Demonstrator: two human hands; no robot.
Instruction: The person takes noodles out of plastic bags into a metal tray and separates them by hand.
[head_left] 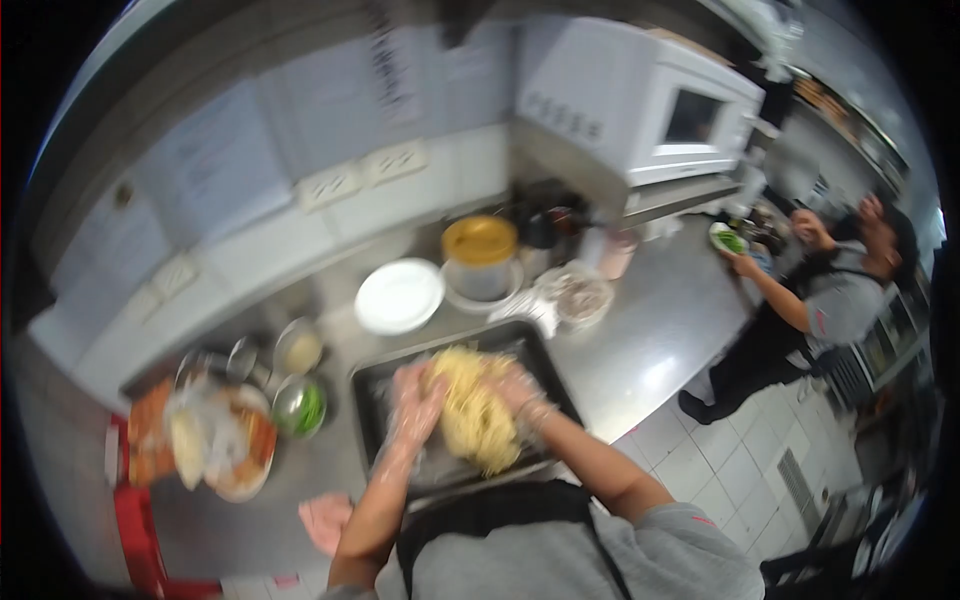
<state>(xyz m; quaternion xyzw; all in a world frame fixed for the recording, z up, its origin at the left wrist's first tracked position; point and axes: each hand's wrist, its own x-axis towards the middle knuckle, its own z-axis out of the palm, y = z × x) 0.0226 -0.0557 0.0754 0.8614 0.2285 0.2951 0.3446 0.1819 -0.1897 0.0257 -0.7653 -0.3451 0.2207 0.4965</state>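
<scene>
A large clump of pale yellow noodles [474, 412] is gathered over a dark rectangular tray [560, 392] on the steel counter. My left hand [414, 402], in a clear plastic glove, presses on the clump's left side with its fingers curled against it. On the opposite side, my right hand [517, 387], gloved the same way, grips the noodles too. Some of the fingertips are buried in the strands or blurred. Clear plastic film seems to lie in the tray beneath the clump.
Left on the counter [635, 350] are a bowl of chopped greens [303, 406], a plastic-covered container [212, 440] and a pink cloth [326, 522]. Behind the tray stand a white plate [400, 296] and an orange-lidded container [480, 260]. A co-worker [845, 290] holds a green-filled dish [729, 240] at right.
</scene>
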